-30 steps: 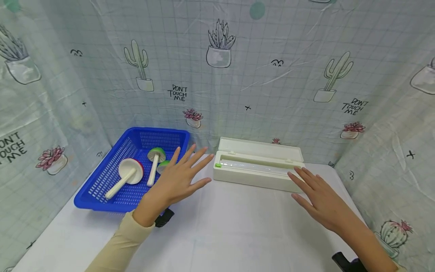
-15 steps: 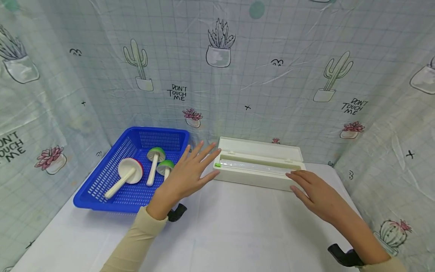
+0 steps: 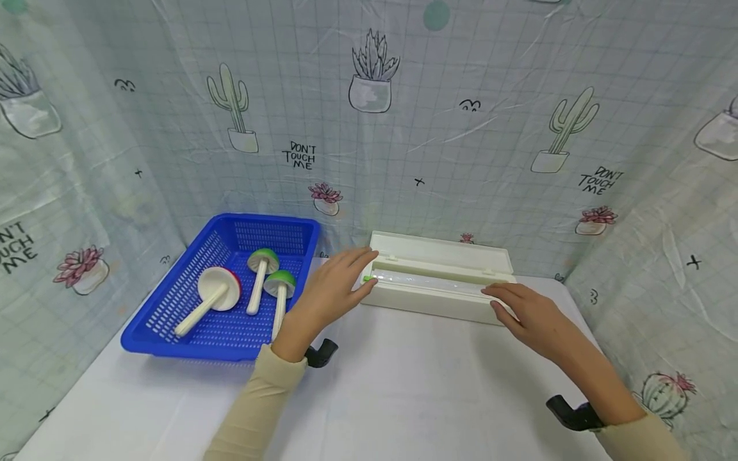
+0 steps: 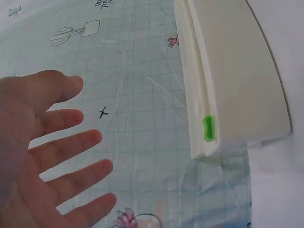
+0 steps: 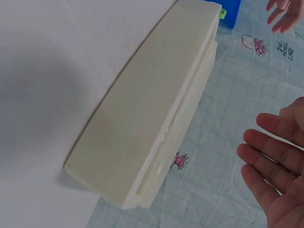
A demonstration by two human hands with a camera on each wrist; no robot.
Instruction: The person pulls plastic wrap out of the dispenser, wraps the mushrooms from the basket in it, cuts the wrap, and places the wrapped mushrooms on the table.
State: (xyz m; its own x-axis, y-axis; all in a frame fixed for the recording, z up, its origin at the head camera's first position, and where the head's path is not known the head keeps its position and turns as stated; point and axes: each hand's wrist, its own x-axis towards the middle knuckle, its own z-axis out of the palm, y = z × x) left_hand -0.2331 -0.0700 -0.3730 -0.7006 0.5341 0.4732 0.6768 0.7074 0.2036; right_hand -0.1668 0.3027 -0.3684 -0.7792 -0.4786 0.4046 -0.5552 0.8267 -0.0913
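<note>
A long white cling film dispenser (image 3: 432, 303) stands at the back of the table, its lid (image 3: 444, 251) tipped back against the curtain. Clear film (image 3: 426, 280) lies inside, and a green slide cutter (image 4: 209, 128) sits at the left end. My left hand (image 3: 331, 288) hangs near that end with fingers spread apart, holding nothing. Over by the right end is my right hand (image 3: 530, 320), its fingers extended and slightly bent. In the right wrist view its palm (image 5: 285, 190) shows bare, apart from the dispenser.
Left of the dispenser stands a blue plastic basket (image 3: 167, 349). In it lie a red-rimmed mushroom-shaped piece (image 3: 219, 289) and two green-capped ones (image 3: 263, 259) with white stems. A cactus-print curtain (image 3: 369, 160) hangs behind and on both sides of the white-covered table (image 3: 403, 397).
My left hand has moved right, away from the basket to the dispenser's left end. My right hand has shifted slightly left, its fingers bending a little more. The dispenser stays put.
</note>
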